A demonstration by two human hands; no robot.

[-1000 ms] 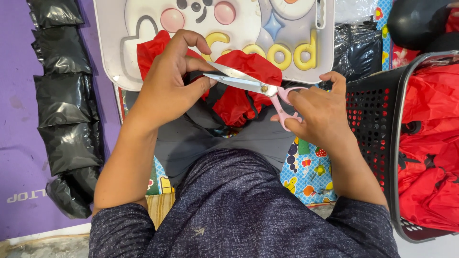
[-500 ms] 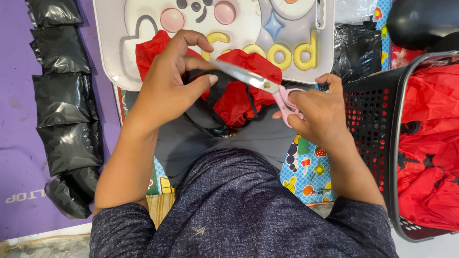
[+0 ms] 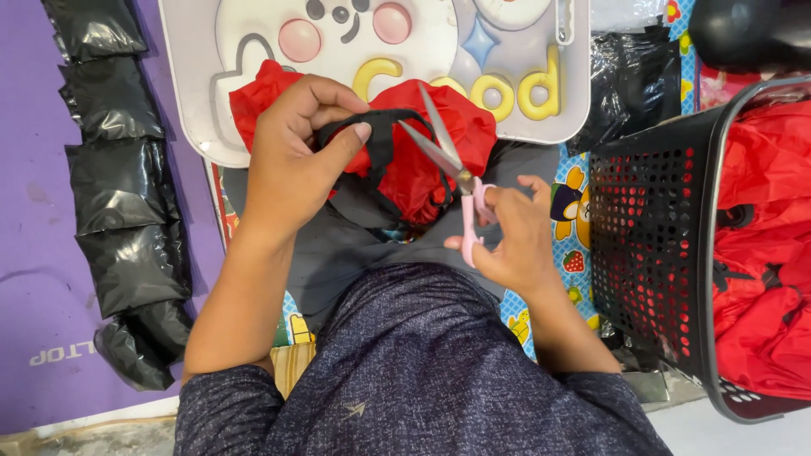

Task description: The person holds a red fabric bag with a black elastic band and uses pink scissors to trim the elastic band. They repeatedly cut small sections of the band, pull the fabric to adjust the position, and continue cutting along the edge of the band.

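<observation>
Since half a second ago we see the scissors [image 3: 452, 160] swung round – their blades, which lay nearly flat across the red cloth, now stand open and point up toward the tray, and the right hand has dropped lower, nearer the body. Starting at the far left, a row of black plastic-wrapped bundles [image 3: 118, 177] lies on a purple mat [image 3: 34, 279]. Next comes the left hand [image 3: 296, 160], closed in a pinch on a black strap [image 3: 380, 135], thumb and fingers holding it up so that it arches over the red cloth [image 3: 422, 160]. That cloth sits at the near edge of a pale tray [image 3: 194, 93] printed with a cartoon face and yellow letters. The scissor blades straddle the strap's right part just beside the left thumb – whether they touch it we cannot tell. The right hand [image 3: 511, 241] grips the pink handles, fingers through the loops. Under both hands lies grey fabric [image 3: 338, 253] on a colourful cartoon-print mat [image 3: 574, 211]. Further right stands a black perforated basket [image 3: 650, 228] filled with more red fabric [image 3: 764, 253], well apart from the hands.
</observation>
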